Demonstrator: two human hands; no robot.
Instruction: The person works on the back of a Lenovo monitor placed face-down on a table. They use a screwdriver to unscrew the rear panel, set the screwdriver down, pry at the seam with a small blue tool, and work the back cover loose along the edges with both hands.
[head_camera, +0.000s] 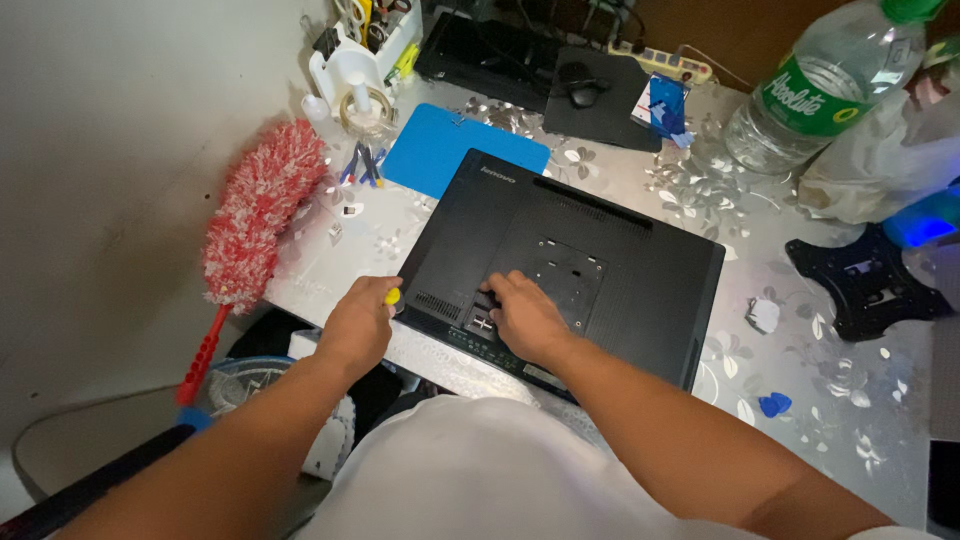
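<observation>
A yellow-handled tool (392, 296) is gripped in the clenched left hand (356, 328) at the near edge of the face-down black monitor (600, 270), its rear cover still fitted, while the port recess is pressed by the right hand's (527, 318) loose fingers.

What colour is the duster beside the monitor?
Red and white duster, red handle; seen in the head view.

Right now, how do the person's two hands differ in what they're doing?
The left hand is closed in a fist around a yellow-handled tool at the near-left corner of the black monitor; the right hand holds nothing. The left hand sits at the monitor's edge, while the right hand rests on its back panel, fingers pressing near the connector recess. Both hands touch or work at the same face-down monitor.
</observation>
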